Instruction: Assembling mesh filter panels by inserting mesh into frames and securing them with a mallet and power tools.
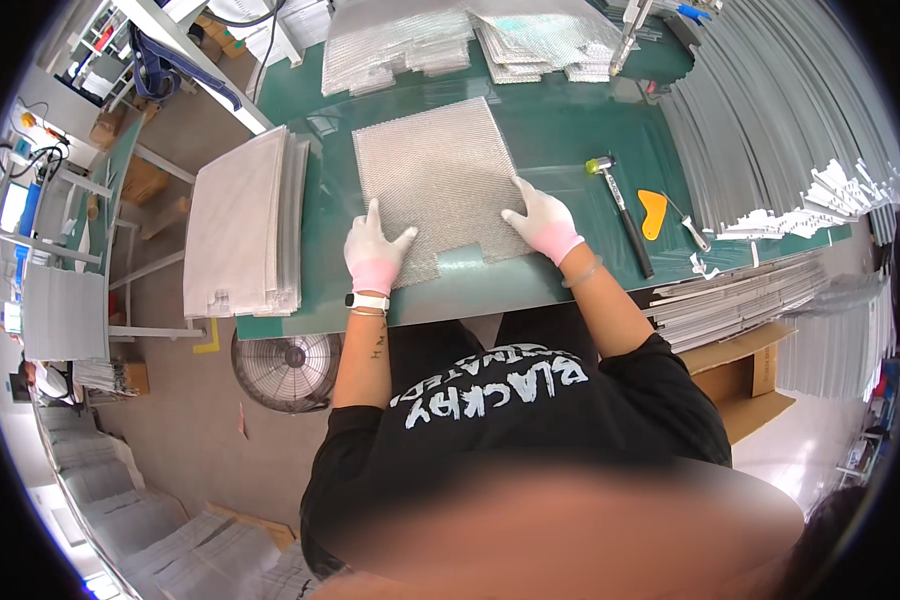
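Note:
A flat, silvery mesh panel [435, 165] with a notch in its near edge lies on the green work table, slightly turned. At its left near corner my left hand [378, 248], in a white glove with a pink cuff, grips the edge, thumb and forefinger on top. My right hand [543, 222], gloved the same way, holds the right edge with its thumb on the upper face. The fingers beneath the panel are hidden. To the left of my left hand is a stack of pale sheets [240, 220].
Right of the panel lie a hammer [625, 218], a yellow scraper [652, 214] and a white-handled tool [695, 235]. Mesh panels [400, 45] are piled at the back; long grey strips [780, 110] fill the far right. A fan [287, 372] stands below the table's front edge [450, 312].

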`<action>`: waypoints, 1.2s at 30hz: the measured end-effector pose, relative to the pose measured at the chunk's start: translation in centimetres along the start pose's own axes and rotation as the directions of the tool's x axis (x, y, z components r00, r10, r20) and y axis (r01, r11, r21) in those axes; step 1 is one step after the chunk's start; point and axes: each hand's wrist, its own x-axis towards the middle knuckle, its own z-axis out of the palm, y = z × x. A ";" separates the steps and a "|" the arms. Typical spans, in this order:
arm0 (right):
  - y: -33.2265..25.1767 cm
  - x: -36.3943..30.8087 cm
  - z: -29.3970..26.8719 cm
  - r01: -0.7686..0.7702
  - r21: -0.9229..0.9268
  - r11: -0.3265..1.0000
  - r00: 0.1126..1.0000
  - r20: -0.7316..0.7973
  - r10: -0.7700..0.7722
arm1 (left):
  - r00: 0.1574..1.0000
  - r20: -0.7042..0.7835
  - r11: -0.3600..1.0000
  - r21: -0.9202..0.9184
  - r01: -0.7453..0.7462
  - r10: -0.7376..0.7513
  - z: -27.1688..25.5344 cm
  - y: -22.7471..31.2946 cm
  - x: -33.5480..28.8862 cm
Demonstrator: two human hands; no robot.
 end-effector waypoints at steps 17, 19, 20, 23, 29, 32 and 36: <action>0.4 -0.4 0.7 0.017 0.099 0.995 1.000 -0.024 -0.014 | 0.997 0.076 1.000 0.011 0.008 -0.009 -0.6 0.6 0.1; 0.2 -0.4 0.9 0.003 0.109 0.994 1.000 -0.021 -0.001 | 1.000 0.022 0.999 0.044 -0.006 0.005 -0.3 0.6 -0.2; 0.3 -0.5 0.9 0.003 0.119 0.993 1.000 -0.005 -0.003 | 1.000 -0.002 0.998 0.065 -0.014 0.014 -0.2 0.9 -0.4; -0.2 -1.2 -0.4 -0.036 0.077 0.996 0.999 0.026 0.034 | 0.995 -0.088 0.994 0.103 -0.036 0.045 0.3 2.0 -0.6; -1.7 -3.2 -2.2 -0.137 -0.145 0.980 0.990 0.018 0.141 | 0.921 -0.037 0.835 0.438 -0.334 0.388 2.9 -2.2 0.9; 1.0 -12.5 -4.6 0.212 0.054 0.976 0.934 -0.304 -0.186 | 0.950 0.121 0.891 0.330 -0.311 0.287 4.3 -3.6 2.8; 9.3 -29.1 -10.5 0.103 -0.017 0.995 0.746 -0.660 -0.089 | 0.932 0.118 0.873 0.327 -0.363 0.343 5.1 -6.2 4.0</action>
